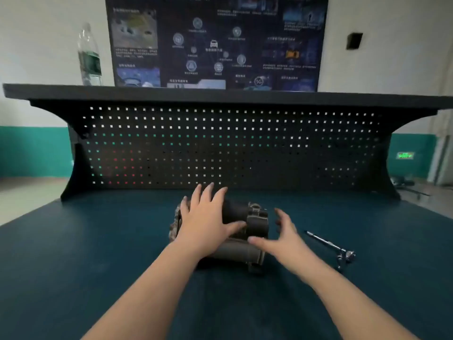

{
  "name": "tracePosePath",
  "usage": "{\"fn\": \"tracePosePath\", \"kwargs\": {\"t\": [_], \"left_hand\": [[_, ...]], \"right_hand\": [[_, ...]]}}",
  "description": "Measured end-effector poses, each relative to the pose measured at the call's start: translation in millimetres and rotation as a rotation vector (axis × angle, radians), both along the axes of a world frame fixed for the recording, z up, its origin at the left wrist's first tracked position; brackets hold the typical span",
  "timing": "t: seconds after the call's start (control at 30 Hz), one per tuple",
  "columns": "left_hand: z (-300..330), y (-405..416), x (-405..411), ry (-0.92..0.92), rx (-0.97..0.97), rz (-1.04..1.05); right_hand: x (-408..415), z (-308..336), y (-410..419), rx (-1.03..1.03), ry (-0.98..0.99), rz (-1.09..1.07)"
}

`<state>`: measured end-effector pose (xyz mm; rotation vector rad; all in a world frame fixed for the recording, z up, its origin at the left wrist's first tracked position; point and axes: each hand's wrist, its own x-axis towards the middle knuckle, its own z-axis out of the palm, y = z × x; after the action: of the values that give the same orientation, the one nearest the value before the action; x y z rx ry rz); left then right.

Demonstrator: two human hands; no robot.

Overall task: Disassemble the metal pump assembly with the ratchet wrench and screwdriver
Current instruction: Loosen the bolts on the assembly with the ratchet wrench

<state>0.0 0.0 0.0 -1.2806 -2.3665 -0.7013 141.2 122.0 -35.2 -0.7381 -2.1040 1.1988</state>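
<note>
Dark teal surface [98, 241] holds the grimy dark metal pump assembly [235, 231] mid-bench; left hand [206, 217] rests spread flat on top, right hand [282, 236] open beside it, chrome ratchet wrench [331, 249] lying nearby right.

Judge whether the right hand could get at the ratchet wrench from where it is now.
Probably yes: the ratchet wrench lies alone on the bench just right of the open right hand, with nothing between them.
</note>
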Motion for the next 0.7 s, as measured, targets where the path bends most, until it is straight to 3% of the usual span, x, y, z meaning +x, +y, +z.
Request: {"fn": "tracePosePath", "kwargs": {"t": [0.1, 0.2, 0.3, 0.47, 0.57, 0.63, 0.7], "left_hand": [[0.9, 8.6, -11.9, 0.064, -0.033, 0.068], [-0.3, 15.2, -15.9, 0.103, 0.099, 0.003], [-2.2, 17.0, -20.0, 0.165, 0.233, -0.082], [-8.2, 10.0, -20.4, 0.248, 0.303, -0.104], [-10.3, 5.9, -17.0, 0.250, 0.332, -0.094], [-11.2, 4.7, -16.5, 0.226, 0.337, -0.110], [-11.0, 4.3, -18.6, 0.199, 0.346, -0.141]], "right_hand": [[-13.7, -6.4, 11.6, -0.120, 0.077, 0.073], [-27.0, -19.7, 23.5, -0.188, 0.128, 0.173], [-31.7, -26.8, 25.8, -0.117, 0.145, 0.203], [-25.6, -18.0, 27.7, -0.050, 0.060, 0.203], [-3.4, -5.7, 35.9, 0.009, -0.121, 0.297], [16.2, 0.8, 53.3, 0.018, -0.175, 0.174], [37.1, 3.8, 76.1, 0.049, -0.108, -0.112]]}}
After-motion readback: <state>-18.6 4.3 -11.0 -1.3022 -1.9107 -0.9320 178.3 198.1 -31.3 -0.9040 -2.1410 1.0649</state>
